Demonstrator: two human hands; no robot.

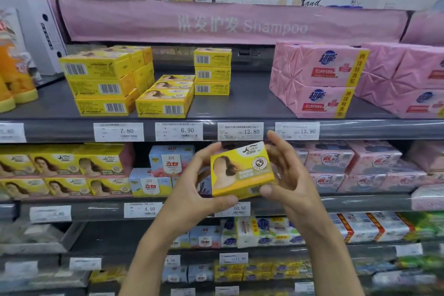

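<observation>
Hands: our left hand [192,190] and right hand [292,175] clasped the yellow soap box [240,172] by its ends.
Place: mid-air, before the middle shelf [101,211].
Remaining: we judged it not yet shelved.

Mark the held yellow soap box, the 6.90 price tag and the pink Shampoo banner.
yellow soap box [241,170]: head view, middle of its front face.
6.90 price tag [179,131]: head view, centre of the white label.
pink Shampoo banner [235,23]: head view, middle of the pink strip.
</observation>
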